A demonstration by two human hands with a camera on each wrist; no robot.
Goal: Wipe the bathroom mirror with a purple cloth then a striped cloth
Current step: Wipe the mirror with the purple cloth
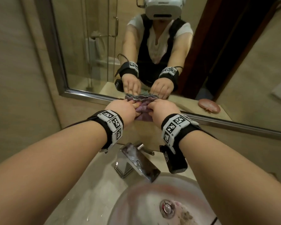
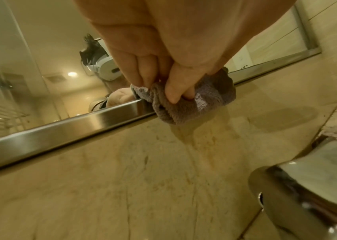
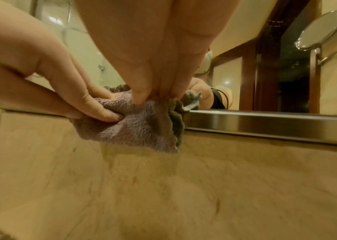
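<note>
A bunched purple cloth (image 1: 143,109) hangs against the lower metal frame of the bathroom mirror (image 1: 104,46), above the tap. My left hand (image 1: 128,109) pinches its left side and my right hand (image 1: 154,109) pinches its right side. In the left wrist view the thumb and fingers of my left hand (image 2: 175,92) grip the fuzzy purple cloth (image 2: 186,108). The right wrist view shows my right hand (image 3: 155,97) pinching the top of the purple cloth (image 3: 140,126), with the other hand's fingers (image 3: 93,107) on its left. No striped cloth is in sight.
A chrome tap (image 1: 139,161) stands below my wrists over a round basin (image 1: 136,200) with a drain plug (image 1: 167,208). A pink soap dish (image 1: 208,105) sits on the ledge at the right. A round shaving mirror (image 3: 323,30) hangs on the right wall.
</note>
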